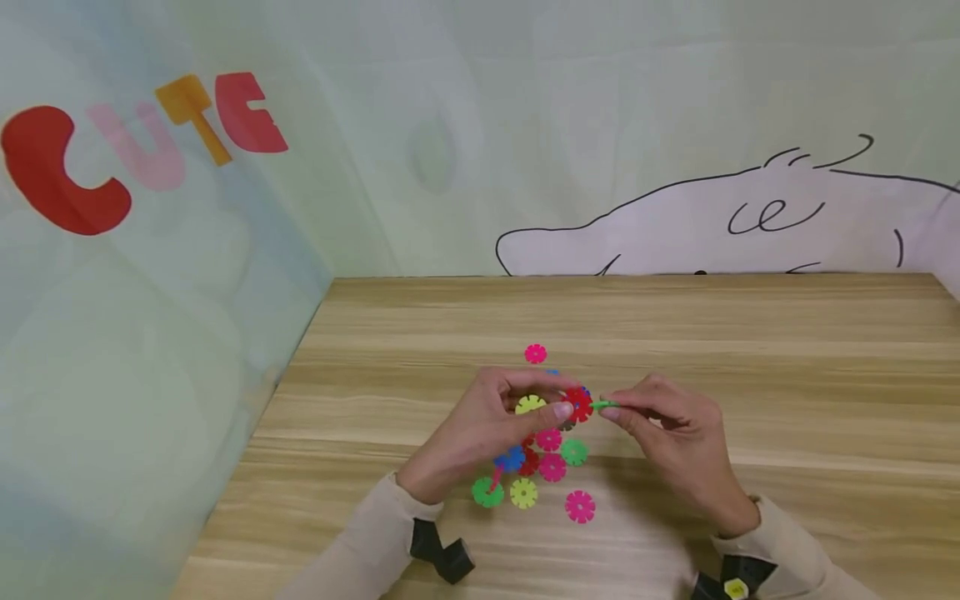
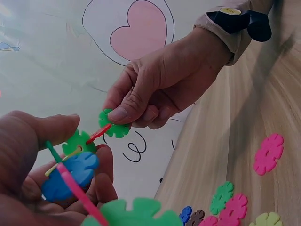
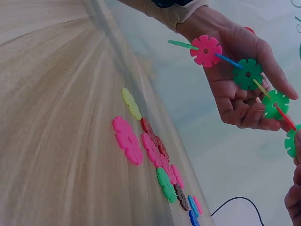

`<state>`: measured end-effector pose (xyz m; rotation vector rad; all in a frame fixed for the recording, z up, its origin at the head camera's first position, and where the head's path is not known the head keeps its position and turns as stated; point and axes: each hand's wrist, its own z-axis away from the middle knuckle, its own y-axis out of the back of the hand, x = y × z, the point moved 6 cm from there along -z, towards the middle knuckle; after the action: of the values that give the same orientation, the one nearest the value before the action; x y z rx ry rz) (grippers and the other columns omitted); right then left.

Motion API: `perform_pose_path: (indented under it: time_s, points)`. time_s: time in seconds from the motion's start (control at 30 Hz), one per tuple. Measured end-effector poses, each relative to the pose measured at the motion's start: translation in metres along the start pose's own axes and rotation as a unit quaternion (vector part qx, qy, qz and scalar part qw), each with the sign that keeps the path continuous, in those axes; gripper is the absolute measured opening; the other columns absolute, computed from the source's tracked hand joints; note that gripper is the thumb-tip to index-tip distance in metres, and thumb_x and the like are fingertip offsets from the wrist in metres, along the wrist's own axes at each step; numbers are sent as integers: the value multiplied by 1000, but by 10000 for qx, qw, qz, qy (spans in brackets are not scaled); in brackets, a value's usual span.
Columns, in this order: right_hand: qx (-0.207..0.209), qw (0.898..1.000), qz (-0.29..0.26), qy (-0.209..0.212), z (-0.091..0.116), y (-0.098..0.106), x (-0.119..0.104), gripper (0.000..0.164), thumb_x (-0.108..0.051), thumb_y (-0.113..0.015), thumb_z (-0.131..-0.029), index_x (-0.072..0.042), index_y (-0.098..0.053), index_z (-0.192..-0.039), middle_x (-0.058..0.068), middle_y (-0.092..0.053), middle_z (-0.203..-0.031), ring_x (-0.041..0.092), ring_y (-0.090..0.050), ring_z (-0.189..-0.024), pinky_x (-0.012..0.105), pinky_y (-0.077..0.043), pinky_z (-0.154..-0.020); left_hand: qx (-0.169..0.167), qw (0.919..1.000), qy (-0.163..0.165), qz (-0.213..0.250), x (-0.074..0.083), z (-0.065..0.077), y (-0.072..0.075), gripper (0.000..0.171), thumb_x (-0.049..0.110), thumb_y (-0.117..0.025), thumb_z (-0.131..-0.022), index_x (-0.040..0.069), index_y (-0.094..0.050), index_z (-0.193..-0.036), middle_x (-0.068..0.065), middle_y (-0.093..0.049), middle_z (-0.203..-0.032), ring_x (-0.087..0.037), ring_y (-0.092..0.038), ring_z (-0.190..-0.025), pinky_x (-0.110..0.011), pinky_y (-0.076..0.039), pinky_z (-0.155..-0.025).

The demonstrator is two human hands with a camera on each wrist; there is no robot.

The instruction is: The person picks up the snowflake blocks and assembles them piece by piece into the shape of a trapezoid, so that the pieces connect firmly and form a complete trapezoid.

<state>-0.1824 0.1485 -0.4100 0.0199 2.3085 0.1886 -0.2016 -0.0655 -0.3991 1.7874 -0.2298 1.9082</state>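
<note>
A chain of slotted plastic snowflake discs, joined edge to edge at right angles, hangs from my left hand [image 1: 480,425]. In the left wrist view its blue disc [image 2: 70,175] lies against the palm, and a large green disc [image 2: 138,215] is at the near end. Left thumb and fingers pinch the chain around a green disc [image 3: 274,104], beside a red disc [image 1: 577,405]. My right hand [image 1: 675,437] pinches another green disc [image 2: 114,125] between thumb and fingers. That disc meets the red one at its edge, and the right fingertips partly hide it.
Loose discs lie on the wooden table [image 1: 825,375] below and around the hands. They include a pink disc [image 1: 580,506] in front, a yellow disc [image 1: 523,493], a green disc [image 1: 574,452] and a pink disc [image 1: 536,354] farther back. A printed cloth [image 1: 420,100] hangs behind.
</note>
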Motion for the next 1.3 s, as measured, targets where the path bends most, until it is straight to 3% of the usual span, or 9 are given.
perform_pose_path:
  time_s: [0.17, 0.33, 0.57, 0.83, 0.97, 1.13, 1.3]
  points:
    - [-28, 9997, -46, 225, 0, -1, -1, 32, 23, -81, -77, 0, -84, -98, 3, -74, -82, 3, -60, -72, 15, -50, -60, -50, 9998, 104, 143, -2, -2, -4, 28, 27, -79, -100, 27, -80, -127, 1, -78, -116, -18, -62, -121, -34, -53, -91]
    - [24, 9982, -266, 542, 1, -2, -2, 20, 15, -84, -81, 1, -83, -95, 8, -70, -77, 4, -58, -70, 15, -48, -57, -46, 9995, 150, 257, -3, -2, -8, 27, 26, -80, -99, 23, -80, -126, -1, -78, -117, -17, -65, -119, -37, -51, -98]
    - [41, 9976, -371, 590, 2, -2, 3, 9, -1, -87, -86, 2, -83, -93, 8, -68, -74, 5, -52, -67, 22, -38, -50, -85, 9997, 67, 233, -4, 0, -11, 26, 30, -80, -98, 24, -80, -123, 0, -78, -116, -16, -68, -116, -40, -48, -105]
    - [-45, 9965, -508, 656, 2, -3, 5, 11, -7, -86, -87, 2, -82, -90, 8, -70, -74, 4, -57, -69, 24, -38, -51, -325, 9991, 44, 286, -5, 0, -14, 26, 31, -78, -100, 21, -80, -124, -2, -77, -112, -15, -64, -121, -41, -48, -107]
    - [-105, 9972, -437, 599, 2, -3, 4, 9, 0, -87, -85, 1, -82, -93, 7, -70, -75, 5, -55, -68, 23, -40, -51, -330, 9992, 140, 173, -5, 0, -13, 26, 28, -78, -100, 24, -79, -126, 0, -76, -115, -16, -65, -120, -39, -50, -102]
    - [-343, 9984, -321, 309, 3, -8, 3, 29, 18, -84, -79, -3, -82, -99, 5, -71, -80, 3, -59, -72, 16, -50, -59, -327, 9989, 343, 37, -6, 1, -8, 24, 30, -76, -100, 31, -80, -124, 4, -74, -125, -18, -64, -121, -41, -56, -97]
    - [-498, 9985, -244, 34, 7, -14, 1, 29, 17, -82, -82, -5, -80, -100, 7, -73, -84, 3, -64, -78, 15, -57, -67, -297, 9985, 430, -132, -7, -1, -8, 23, 32, -74, -102, 26, -82, -122, 7, -76, -130, -17, -64, -122, -42, -59, -98]
